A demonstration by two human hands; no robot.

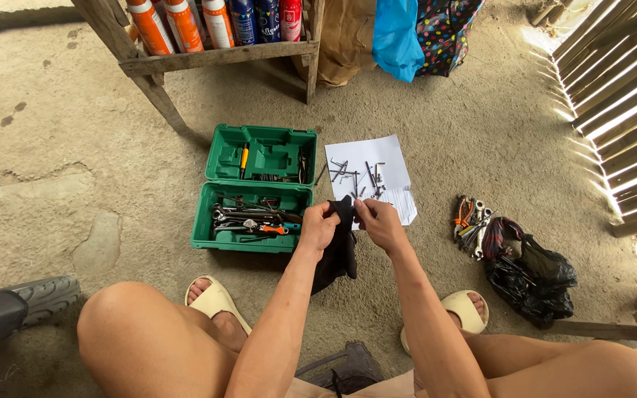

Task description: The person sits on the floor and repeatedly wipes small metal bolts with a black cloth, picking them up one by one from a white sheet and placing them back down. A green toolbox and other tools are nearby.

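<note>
While raised, both hands (352, 225) pinch black cloth (340, 250).

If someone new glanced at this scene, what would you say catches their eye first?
Most likely the open green toolbox on the concrete floor, its lower half full of wrenches and pliers. Just right of it, both hands, left and right, hold a black cloth between them, in front of a white paper sheet scattered with small hex keys. The row of orange and blue spray cans on the wooden rack at the top also stands out.
</note>
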